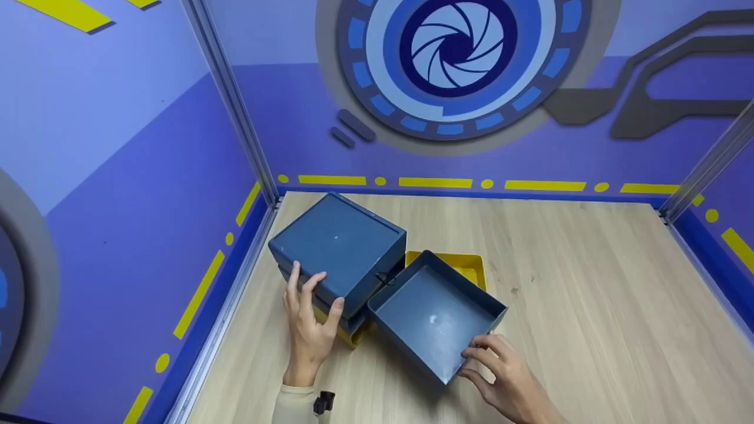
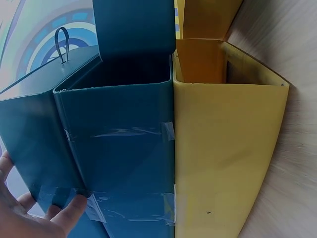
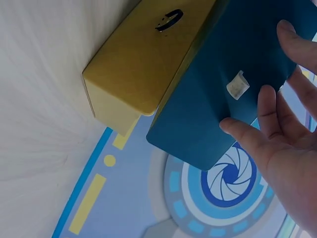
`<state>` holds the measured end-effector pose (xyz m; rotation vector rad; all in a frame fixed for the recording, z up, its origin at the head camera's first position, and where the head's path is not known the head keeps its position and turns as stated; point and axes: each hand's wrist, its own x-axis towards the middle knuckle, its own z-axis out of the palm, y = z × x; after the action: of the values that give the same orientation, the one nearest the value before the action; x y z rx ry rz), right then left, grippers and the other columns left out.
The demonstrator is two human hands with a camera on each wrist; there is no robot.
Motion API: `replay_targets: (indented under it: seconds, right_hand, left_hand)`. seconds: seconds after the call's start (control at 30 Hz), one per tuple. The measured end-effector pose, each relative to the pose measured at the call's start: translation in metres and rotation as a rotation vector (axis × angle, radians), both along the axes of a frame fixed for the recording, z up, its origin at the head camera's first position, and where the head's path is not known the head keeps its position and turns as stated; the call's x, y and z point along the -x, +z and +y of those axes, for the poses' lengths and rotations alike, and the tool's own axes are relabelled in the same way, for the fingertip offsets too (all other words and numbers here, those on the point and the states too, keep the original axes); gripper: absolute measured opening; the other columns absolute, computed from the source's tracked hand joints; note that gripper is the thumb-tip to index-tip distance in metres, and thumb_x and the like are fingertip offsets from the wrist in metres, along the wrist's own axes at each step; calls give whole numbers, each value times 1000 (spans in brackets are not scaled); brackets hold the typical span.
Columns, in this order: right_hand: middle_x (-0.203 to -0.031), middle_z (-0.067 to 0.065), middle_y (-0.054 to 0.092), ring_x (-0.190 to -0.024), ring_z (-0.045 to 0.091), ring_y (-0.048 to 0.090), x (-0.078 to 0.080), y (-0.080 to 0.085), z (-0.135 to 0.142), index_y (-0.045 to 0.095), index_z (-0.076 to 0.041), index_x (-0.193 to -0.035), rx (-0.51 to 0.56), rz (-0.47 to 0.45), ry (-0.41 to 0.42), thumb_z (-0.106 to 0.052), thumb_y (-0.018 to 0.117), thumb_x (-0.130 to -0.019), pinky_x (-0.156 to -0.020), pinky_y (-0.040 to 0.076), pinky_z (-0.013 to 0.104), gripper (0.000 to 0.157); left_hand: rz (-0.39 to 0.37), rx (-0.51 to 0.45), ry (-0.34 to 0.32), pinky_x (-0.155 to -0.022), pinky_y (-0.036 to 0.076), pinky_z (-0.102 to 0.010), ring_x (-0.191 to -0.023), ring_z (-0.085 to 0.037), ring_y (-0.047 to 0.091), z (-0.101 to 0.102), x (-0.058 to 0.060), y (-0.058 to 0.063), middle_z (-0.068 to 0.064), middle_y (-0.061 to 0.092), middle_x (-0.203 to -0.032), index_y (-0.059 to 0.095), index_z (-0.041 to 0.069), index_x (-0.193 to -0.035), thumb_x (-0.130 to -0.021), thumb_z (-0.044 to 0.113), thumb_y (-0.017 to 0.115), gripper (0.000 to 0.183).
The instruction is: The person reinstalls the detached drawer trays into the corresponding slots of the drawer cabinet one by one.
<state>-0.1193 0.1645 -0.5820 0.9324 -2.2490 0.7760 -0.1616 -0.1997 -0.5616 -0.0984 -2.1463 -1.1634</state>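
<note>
In the head view, a stack of box drawers stands left of centre, topped by a dark blue box (image 1: 336, 241). A blue drawer (image 1: 433, 321) extends from the middle tier, its inside bare. Below it a yellow drawer (image 1: 465, 262) juts out, mostly covered. My left hand (image 1: 312, 330) rests spread against the near corner of the top box, fingertips at its upper edge. My right hand (image 1: 500, 377) grips the blue drawer's front rim. The right wrist view shows fingertips (image 3: 230, 124) on the drawer's outer face, beside a small white tab (image 3: 238, 85).
A black loop handle (image 2: 62, 45) sticks out from the top box. Another loop (image 3: 171, 21) is on the yellow drawer's front. Clear tape (image 2: 129, 133) joins the tiers of the stack. The wooden table (image 1: 601, 306) meets patterned blue-purple walls (image 1: 283, 123) at the back and sides.
</note>
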Motion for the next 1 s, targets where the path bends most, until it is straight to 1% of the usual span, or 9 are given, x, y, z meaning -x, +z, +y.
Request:
replay_targets:
  seconds: [0.13, 0.23, 0.37, 0.47, 0.57, 0.73, 0.87, 0.93, 1.0]
  right_hand:
    - [-111, -2, 67, -97, 15, 63, -2, -1, -2, 77, -18, -104, 14, -4, 48, -8, 102, -60, -96, 46, 9, 52]
    - [-112, -3, 67, -97, 14, 63, -6, 1, -6, 76, -18, -104, 7, -43, 51, -7, 101, -61, -102, 42, 5, 51]
    - [-113, -6, 66, -98, 13, 63, -9, 5, -11, 76, -19, -104, -29, -69, 28, -9, 102, -62, -105, 39, 3, 50]
    - [-113, -7, 66, -99, 12, 63, -10, 5, -14, 76, -20, -104, -39, -69, 29, -10, 102, -62, -105, 39, 3, 50]
    - [-113, -7, 66, -99, 12, 62, -9, 3, -17, 76, -20, -104, -31, -68, 54, -11, 102, -63, -104, 40, 3, 49]
    - [-112, -5, 65, -97, 12, 61, -7, -2, -22, 76, -19, -104, -7, -54, 102, -11, 101, -65, -101, 42, 6, 47]
    - [-113, -4, 65, -98, 13, 61, -4, -6, -27, 76, -19, -106, -8, -31, 98, -12, 100, -66, -102, 44, 8, 47]
    - [-114, -4, 65, -99, 14, 62, -3, -6, -29, 76, -19, -107, -13, -32, 82, -13, 100, -67, -100, 48, 12, 47]
    - [-116, -4, 66, -101, 14, 62, -3, -6, -32, 76, -20, -108, -19, -44, 64, -14, 100, -67, -94, 54, 20, 47]
  left_hand:
    - [14, 5, -1, -115, 26, -81, -156, -47, 28, -1, 0, -2, -18, 26, -175, 61, 20, -144, -90, 24, 78, 56]
    - [21, 7, -1, -115, 26, -82, -155, -48, 28, -1, 0, -3, -19, 26, -174, 62, 20, -143, -90, 24, 78, 56]
    - [16, 3, -3, -116, 25, -82, -156, -48, 28, 0, 0, -2, -19, 27, -174, 62, 19, -142, -90, 24, 79, 56]
    - [22, 7, -4, -115, 25, -82, -155, -49, 28, 0, 1, -1, -20, 27, -174, 62, 19, -142, -89, 23, 79, 56]
    - [31, 6, -4, -115, 25, -83, -155, -49, 28, -1, 2, -2, -20, 27, -173, 62, 18, -142, -89, 23, 79, 56]
    - [50, -2, -6, -115, 24, -83, -155, -50, 27, -1, 3, -4, -21, 28, -173, 63, 17, -141, -89, 22, 78, 55]
    - [55, -2, -7, -115, 24, -82, -155, -50, 28, -1, 3, -4, -22, 28, -173, 63, 17, -141, -89, 21, 78, 55]
    - [48, -1, -2, -115, 24, -82, -155, -50, 28, -1, 3, -4, -22, 27, -173, 63, 17, -141, -89, 22, 78, 55]
    - [37, -2, 1, -115, 24, -82, -155, -49, 27, -1, 3, -3, -21, 27, -173, 62, 18, -142, -89, 23, 78, 55]
